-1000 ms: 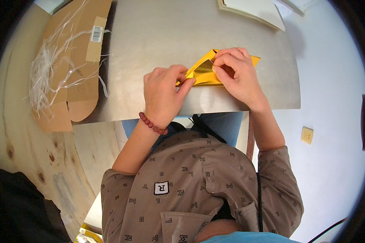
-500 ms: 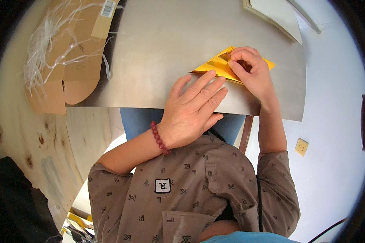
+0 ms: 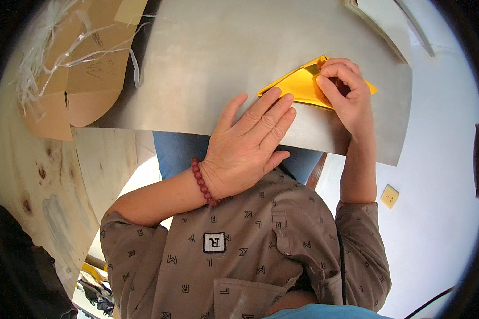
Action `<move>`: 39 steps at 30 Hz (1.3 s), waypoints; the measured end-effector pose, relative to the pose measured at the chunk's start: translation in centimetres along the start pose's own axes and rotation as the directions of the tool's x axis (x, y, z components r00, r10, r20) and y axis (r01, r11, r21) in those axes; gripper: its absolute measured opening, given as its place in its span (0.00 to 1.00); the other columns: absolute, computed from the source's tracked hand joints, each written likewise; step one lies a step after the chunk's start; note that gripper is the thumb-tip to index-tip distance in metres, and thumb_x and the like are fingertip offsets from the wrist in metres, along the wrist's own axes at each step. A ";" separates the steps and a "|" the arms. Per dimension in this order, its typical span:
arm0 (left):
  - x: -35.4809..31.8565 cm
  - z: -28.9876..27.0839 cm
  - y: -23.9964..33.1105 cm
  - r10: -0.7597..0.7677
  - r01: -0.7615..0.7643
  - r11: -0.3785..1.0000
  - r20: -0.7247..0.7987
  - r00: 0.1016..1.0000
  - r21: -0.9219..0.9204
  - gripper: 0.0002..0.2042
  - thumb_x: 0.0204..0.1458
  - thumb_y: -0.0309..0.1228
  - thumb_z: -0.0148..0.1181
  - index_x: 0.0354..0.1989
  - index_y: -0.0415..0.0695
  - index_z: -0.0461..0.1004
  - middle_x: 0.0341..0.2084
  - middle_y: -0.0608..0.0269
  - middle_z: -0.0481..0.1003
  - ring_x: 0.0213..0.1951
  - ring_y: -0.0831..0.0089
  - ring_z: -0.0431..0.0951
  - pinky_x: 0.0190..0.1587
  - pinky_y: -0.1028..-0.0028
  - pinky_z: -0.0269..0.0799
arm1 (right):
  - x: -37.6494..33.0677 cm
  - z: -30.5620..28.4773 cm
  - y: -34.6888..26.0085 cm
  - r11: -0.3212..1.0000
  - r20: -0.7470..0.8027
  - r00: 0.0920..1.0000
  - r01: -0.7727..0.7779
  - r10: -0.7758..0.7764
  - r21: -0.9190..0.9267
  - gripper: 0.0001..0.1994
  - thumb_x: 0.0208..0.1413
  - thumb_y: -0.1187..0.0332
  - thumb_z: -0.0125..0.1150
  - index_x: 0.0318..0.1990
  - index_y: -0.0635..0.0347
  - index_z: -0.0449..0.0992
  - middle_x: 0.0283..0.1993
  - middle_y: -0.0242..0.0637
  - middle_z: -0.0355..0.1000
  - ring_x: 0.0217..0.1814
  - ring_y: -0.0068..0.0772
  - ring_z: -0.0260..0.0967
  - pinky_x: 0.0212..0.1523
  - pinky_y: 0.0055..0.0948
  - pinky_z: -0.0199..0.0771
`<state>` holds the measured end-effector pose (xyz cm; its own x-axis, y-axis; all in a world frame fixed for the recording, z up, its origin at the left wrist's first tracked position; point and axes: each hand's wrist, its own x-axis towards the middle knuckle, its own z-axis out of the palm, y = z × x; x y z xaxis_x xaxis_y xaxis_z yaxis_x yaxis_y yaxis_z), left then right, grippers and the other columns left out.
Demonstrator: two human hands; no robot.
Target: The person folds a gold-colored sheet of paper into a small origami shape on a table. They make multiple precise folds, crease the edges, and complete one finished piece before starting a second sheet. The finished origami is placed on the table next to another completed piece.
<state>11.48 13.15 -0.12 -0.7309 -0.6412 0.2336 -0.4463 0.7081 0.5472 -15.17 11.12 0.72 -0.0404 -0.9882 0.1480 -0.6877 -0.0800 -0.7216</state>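
A folded sheet of shiny gold foil paper (image 3: 298,87), roughly triangular, lies on the metal tabletop near its front edge. My right hand (image 3: 348,87) is closed over the right half of the sheet, with thumb and forefinger pinched at its upper part. Beneath the curled fingers a dark reddish patch shows, and I cannot tell if it is a reflection. My left hand (image 3: 250,138) is stretched out palm down, fingers apart, its longest fingertips at the foil's near left edge. A dark red bead bracelet (image 3: 201,183) circles that wrist.
Brown cardboard (image 3: 90,98) with tangled clear plastic strips (image 3: 34,69) lies at the left on the metal tabletop (image 3: 197,64). A pale flat board or stack (image 3: 380,26) sits at the far right. A wooden panel (image 3: 42,181) stands left, and a wall socket (image 3: 389,196) is at right.
The view has shifted a little, so the foil and my right hand appear farther right. My left fingertips rest at the foil's near edge as before, and the right hand keeps its pinch.
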 end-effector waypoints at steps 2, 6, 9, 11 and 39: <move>0.0 -0.1 -0.1 0.000 0.000 1.000 0.007 1.000 0.000 0.38 0.47 0.41 0.74 0.68 0.42 0.71 0.72 0.59 0.66 0.76 0.63 0.60 0.75 0.49 0.50 | 0.0 0.1 0.0 1.000 -0.008 1.000 -0.027 0.027 0.003 0.04 0.54 0.73 0.70 0.36 0.60 0.81 0.44 0.35 0.80 0.50 0.36 0.71 0.55 0.33 0.70; 0.2 0.1 -0.1 -0.007 0.007 1.000 0.018 1.000 0.000 0.44 0.43 0.43 0.76 0.71 0.44 0.68 0.74 0.60 0.64 0.76 0.62 0.60 0.75 0.48 0.50 | -0.2 0.3 -0.1 0.998 -0.031 0.998 -0.055 0.055 0.004 0.03 0.54 0.73 0.70 0.35 0.59 0.81 0.45 0.35 0.80 0.52 0.36 0.71 0.56 0.33 0.70; 0.2 0.1 -0.1 -0.014 0.014 1.000 0.027 1.000 -0.019 0.45 0.42 0.46 0.76 0.71 0.44 0.68 0.74 0.59 0.64 0.76 0.61 0.60 0.75 0.46 0.48 | -0.3 0.4 -0.1 0.997 -0.045 0.996 -0.075 0.075 0.012 0.03 0.55 0.73 0.70 0.35 0.59 0.81 0.45 0.35 0.80 0.53 0.36 0.72 0.56 0.33 0.70; 0.2 0.1 -0.1 -0.019 0.020 0.999 0.035 0.999 -0.029 0.45 0.42 0.47 0.75 0.72 0.43 0.67 0.74 0.59 0.63 0.76 0.61 0.59 0.76 0.46 0.47 | -0.3 0.4 -0.1 0.996 -0.047 0.995 -0.083 0.084 0.014 0.03 0.55 0.73 0.70 0.35 0.59 0.81 0.45 0.35 0.80 0.53 0.36 0.72 0.56 0.33 0.71; 0.5 0.1 0.2 -0.049 0.050 0.999 0.051 0.997 -0.007 0.46 0.44 0.51 0.73 0.72 0.42 0.67 0.75 0.57 0.63 0.77 0.59 0.57 0.77 0.47 0.45 | -0.3 0.6 0.3 0.997 -0.084 0.993 -0.079 0.080 0.014 0.04 0.54 0.73 0.71 0.35 0.58 0.80 0.46 0.35 0.80 0.52 0.34 0.73 0.54 0.31 0.73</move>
<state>10.98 12.95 0.02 -0.7333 -0.6596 0.1652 -0.4786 0.6733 0.5635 -14.92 11.31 0.02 -0.1556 -0.9769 0.1461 -0.6725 -0.0036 -0.7401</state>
